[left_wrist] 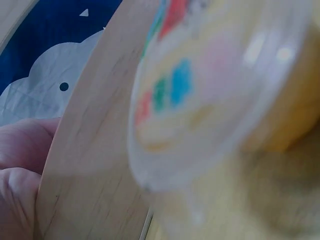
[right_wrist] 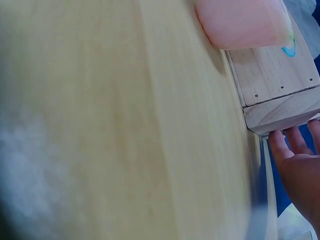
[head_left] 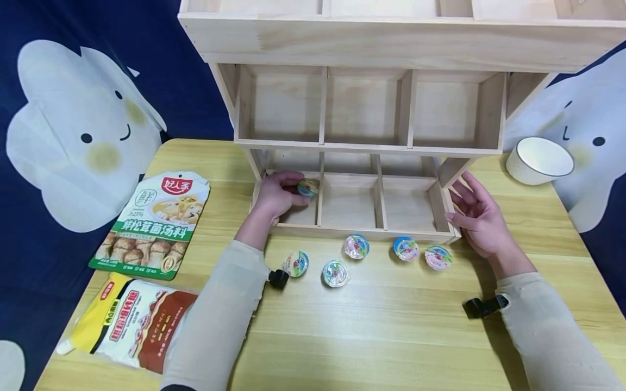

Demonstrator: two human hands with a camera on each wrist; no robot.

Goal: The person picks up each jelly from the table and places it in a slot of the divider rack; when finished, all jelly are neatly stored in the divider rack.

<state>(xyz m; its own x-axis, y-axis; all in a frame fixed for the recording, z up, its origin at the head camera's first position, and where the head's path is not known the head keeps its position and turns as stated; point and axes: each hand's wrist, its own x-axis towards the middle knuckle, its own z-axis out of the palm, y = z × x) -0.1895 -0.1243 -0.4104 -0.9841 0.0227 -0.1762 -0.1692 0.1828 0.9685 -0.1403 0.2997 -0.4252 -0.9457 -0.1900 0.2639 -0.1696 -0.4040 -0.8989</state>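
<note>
The left hand pinches a sealed cup at the rack's bottom nine-o'clock compartment; the right hand, fingers relaxed, touches the rack's three-o'clock side; placing seems in hand; next likely calls for release.

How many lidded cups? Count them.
6: one cup in the left hand; on the table, one beside that sleeve, two before the bottom tray's middle compartment, two before its right compartment. Others may be hidden.

The wood-grain table is set with a wooden compartment rack, five jelly cups and a bowl. A mushroom-seasoning pouch and food bag are laid at left.
</note>
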